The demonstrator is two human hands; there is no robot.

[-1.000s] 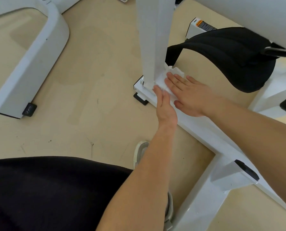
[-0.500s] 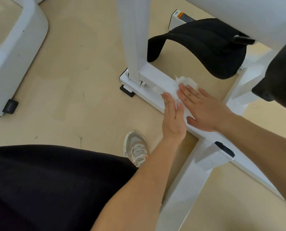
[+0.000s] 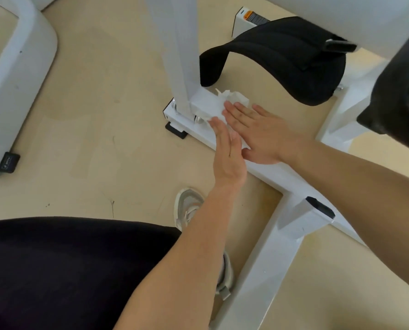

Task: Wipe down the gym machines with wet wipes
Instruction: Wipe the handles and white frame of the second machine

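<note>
A crumpled white wet wipe [image 3: 233, 97] was seen just above the centre of the frame, laid on the white painted metal base rail [image 3: 270, 173] of a gym machine, close to the foot of its white upright post [image 3: 179, 55] and below a black padded cushion [image 3: 282, 55]. The wipe was pressed flat onto the top of the rail by the right hand [image 3: 258, 132], whose fingers were stretched straight and closed on nothing. The left hand [image 3: 227, 158], likewise flat and unclenched, was set edge-on against the near side of the rail, just beside the right hand, with a strip of white wipe showing between the two. The step in hand was judged to be the wiping of the base rail near the post. For the next move, steady downward pressure would be called for while the wipe is drawn along the rail toward the lower right of the frame, where a white cross rail [image 3: 265, 270] joins it. A grey sneaker [image 3: 189, 206] was planted on the beige floor [image 3: 103, 115] below the hands, and the base of a second white machine [image 3: 20, 67] lay at the upper left
</note>
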